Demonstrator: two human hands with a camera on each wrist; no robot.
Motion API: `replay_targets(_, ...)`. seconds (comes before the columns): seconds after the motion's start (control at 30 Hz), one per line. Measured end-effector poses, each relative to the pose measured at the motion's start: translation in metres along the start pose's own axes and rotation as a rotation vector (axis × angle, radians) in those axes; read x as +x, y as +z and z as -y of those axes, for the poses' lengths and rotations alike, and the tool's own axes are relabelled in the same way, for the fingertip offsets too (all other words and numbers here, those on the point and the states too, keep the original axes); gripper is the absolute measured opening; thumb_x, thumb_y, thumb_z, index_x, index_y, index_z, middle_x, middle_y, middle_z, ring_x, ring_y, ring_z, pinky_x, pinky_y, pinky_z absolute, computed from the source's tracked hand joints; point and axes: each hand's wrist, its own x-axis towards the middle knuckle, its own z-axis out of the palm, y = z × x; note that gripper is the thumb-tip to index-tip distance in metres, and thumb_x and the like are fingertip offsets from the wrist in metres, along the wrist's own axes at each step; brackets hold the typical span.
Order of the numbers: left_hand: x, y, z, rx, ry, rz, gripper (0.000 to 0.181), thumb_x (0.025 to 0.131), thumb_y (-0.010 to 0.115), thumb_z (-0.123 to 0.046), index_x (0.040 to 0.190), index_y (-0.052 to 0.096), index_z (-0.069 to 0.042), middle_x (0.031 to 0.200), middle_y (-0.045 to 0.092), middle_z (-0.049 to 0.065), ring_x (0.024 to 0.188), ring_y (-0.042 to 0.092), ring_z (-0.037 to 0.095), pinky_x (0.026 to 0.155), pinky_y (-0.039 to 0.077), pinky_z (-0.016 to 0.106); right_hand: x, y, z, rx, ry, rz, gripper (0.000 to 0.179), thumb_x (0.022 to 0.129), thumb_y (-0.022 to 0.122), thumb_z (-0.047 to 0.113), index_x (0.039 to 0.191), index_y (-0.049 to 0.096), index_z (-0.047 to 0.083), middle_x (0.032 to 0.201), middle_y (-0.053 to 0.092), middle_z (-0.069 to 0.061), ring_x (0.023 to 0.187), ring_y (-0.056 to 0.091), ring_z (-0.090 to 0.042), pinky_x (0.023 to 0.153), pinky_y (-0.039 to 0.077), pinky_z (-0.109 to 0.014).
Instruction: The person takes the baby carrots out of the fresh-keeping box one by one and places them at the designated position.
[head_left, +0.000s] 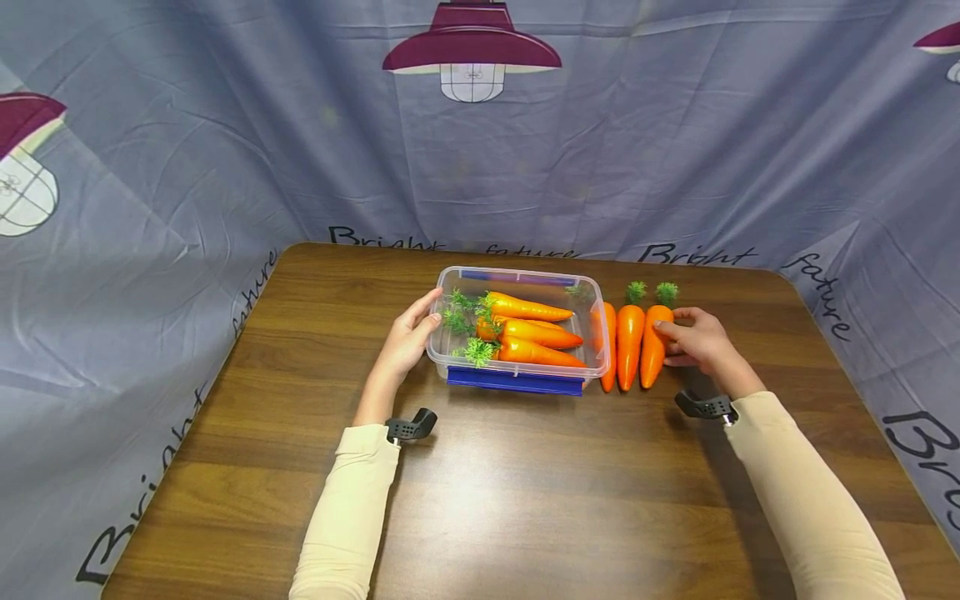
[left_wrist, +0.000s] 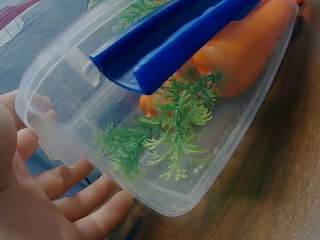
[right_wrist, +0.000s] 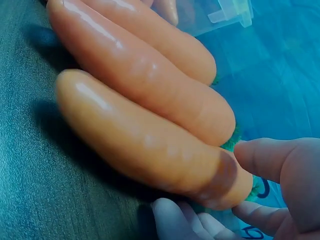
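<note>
Right hand (head_left: 697, 337): thumb and index finger set about the thick end of the outermost carrot (head_left: 654, 358); pinching or merely touching, could not tell. Two more carrots (head_left: 631, 350) lay side by side just left of that hand, leafy ends pointing away from the person. Left hand (head_left: 408, 333): fingers apart, nearly straight, against the near end of the clear plastic box (head_left: 604, 337), probably steadying it. Carrots inside (head_left: 540, 335) lay lengthwise, presumably to fit, leafy ends toward that hand. Left-wrist view showed its spread lower fingers; head view hid them.
</note>
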Motion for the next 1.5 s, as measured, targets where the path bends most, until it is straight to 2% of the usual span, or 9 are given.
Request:
replay_targets(0.13, -0.001, 0.0, -0.001, -0.006, -0.001, 0.0, 0.05, 0.106, 0.048, -0.013, 0.156, 0.041, -0.011, 0.167, 0.031, 0.015, 0.153, 0.033, 0.036, 0.116, 0.04, 0.059, -0.001, 0.001, 0.002, 0.014, 0.006, 0.006, 0.079, 0.104, 0.056, 0.027, 0.157, 0.009, -0.01, 0.11, 0.053, -0.012, 0.069, 0.068, -0.003, 0.071, 0.064, -0.033)
replay_targets(0.43, 0.0, 0.0, 0.0, -0.008, -0.003, 0.001, 0.051, 0.106, 0.049, -0.014, 0.156, 0.042, -0.011, 0.167, 0.031, 0.014, 0.154, 0.03, 0.035, 0.116, 0.04, 0.058, -0.004, 0.0, 0.003, 0.0, 0.01, 0.017, 0.08, 0.104, 0.058, 0.025, 0.157, 0.009, -0.01, 0.093, 0.058, 0.001, 0.068, 0.067, -0.004, 0.071, 0.064, -0.034)
replay_targets(0.57, 0.0, 0.0, 0.0, -0.012, -0.005, 0.001, 0.05, 0.106, 0.049, -0.014, 0.156, 0.042, -0.011, 0.168, 0.03, 0.013, 0.154, 0.03, 0.034, 0.117, 0.039, 0.057, -0.004, -0.001, 0.003, -0.018, 0.011, 0.019, 0.08, 0.104, 0.057, 0.027, 0.157, 0.01, -0.01, 0.104, 0.058, -0.007, 0.07, 0.068, -0.004, 0.073, 0.064, -0.035)
replay_targets(0.77, 0.001, -0.001, 0.002, -0.005, 0.002, 0.006, 0.05, 0.107, 0.049, -0.015, 0.156, 0.042, -0.012, 0.168, 0.03, 0.013, 0.155, 0.029, 0.035, 0.118, 0.038, 0.058, -0.008, -0.003, 0.006, -0.042, 0.002, 0.002, 0.075, 0.105, 0.055, 0.026, 0.156, 0.014, -0.011, 0.126, 0.05, -0.025, 0.072, 0.069, -0.004, 0.076, 0.064, -0.038)
replay_targets(1.13, 0.002, -0.002, 0.0, -0.006, -0.018, 0.02, 0.051, 0.107, 0.047, -0.014, 0.158, 0.039, -0.012, 0.169, 0.027, 0.011, 0.157, 0.024, 0.033, 0.12, 0.035, 0.057, -0.01, -0.015, 0.011, -0.121, -0.02, -0.064, 0.073, 0.103, 0.056, 0.027, 0.154, 0.021, -0.012, 0.122, 0.058, -0.031, 0.072, 0.071, -0.006, 0.074, 0.064, -0.039)
replay_targets(1.2, 0.001, -0.002, -0.004, -0.011, -0.024, 0.027, 0.051, 0.107, 0.047, -0.012, 0.158, 0.038, -0.01, 0.169, 0.026, 0.013, 0.157, 0.024, 0.034, 0.12, 0.034, 0.056, -0.01, -0.017, 0.013, -0.134, -0.018, -0.079, 0.073, 0.103, 0.056, 0.027, 0.154, 0.022, -0.012, 0.124, 0.056, -0.033, 0.072, 0.072, -0.007, 0.074, 0.064, -0.04)
replay_targets(1.37, -0.011, -0.001, -0.026, -0.005, -0.034, 0.04, 0.052, 0.106, 0.046, -0.009, 0.157, 0.037, -0.004, 0.168, 0.027, 0.016, 0.155, 0.028, 0.037, 0.121, 0.035, 0.055, -0.01, -0.02, 0.027, -0.165, -0.04, -0.115, 0.073, 0.102, 0.058, 0.03, 0.153, 0.025, -0.01, 0.131, 0.051, -0.035, 0.072, 0.072, -0.009, 0.076, 0.064, -0.045)
replay_targets(1.5, -0.016, 0.0, -0.034, -0.008, -0.037, 0.039, 0.052, 0.106, 0.046, -0.009, 0.157, 0.037, -0.004, 0.168, 0.027, 0.016, 0.155, 0.029, 0.036, 0.121, 0.035, 0.054, -0.014, -0.018, 0.049, -0.208, -0.095, -0.123, 0.073, 0.102, 0.059, 0.034, 0.154, 0.028, -0.007, 0.138, 0.048, -0.036, 0.074, 0.07, -0.006, 0.073, 0.065, -0.04)
